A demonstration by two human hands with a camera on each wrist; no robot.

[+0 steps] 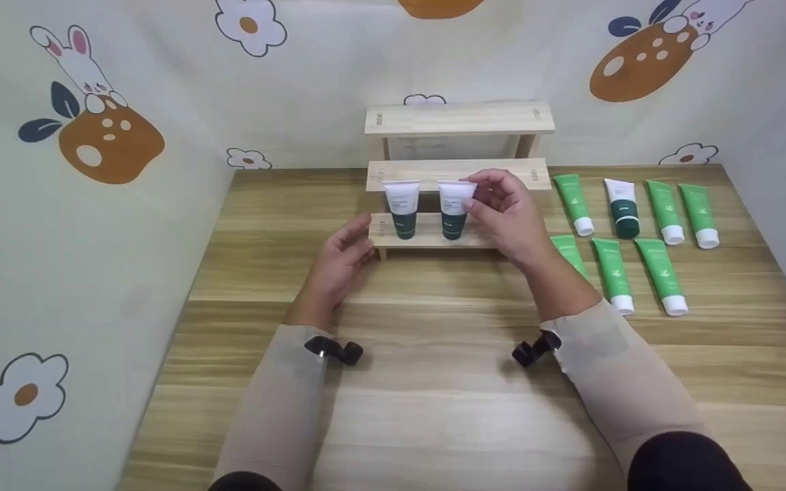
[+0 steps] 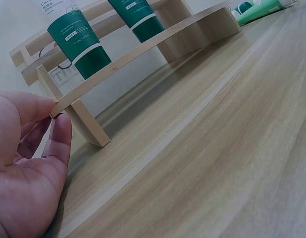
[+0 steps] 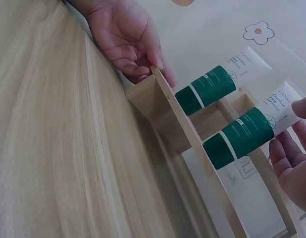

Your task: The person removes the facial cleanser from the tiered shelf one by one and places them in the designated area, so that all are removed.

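Observation:
A three-tier wooden rack (image 1: 460,120) stands against the back wall. Two white-and-green squeeze tubes stand upright, cap down, on its lowest step (image 1: 427,239). My right hand (image 1: 512,221) pinches the right tube (image 1: 453,211) near its white upper end, thumb in front and fingers behind. To the left of it, the other tube (image 1: 403,208) stands untouched. At the left end of that step, my left hand (image 2: 29,163) pinches the board edge between thumb and fingers. The right wrist view shows both tubes' caps at the board's front edge.
Right of the rack, several green tubes (image 1: 662,276) with white caps lie in two rows on the wooden table (image 1: 427,409). Among them lies another white-and-green tube (image 1: 623,208). A patterned cloth wall (image 1: 325,75) closes off the back and sides.

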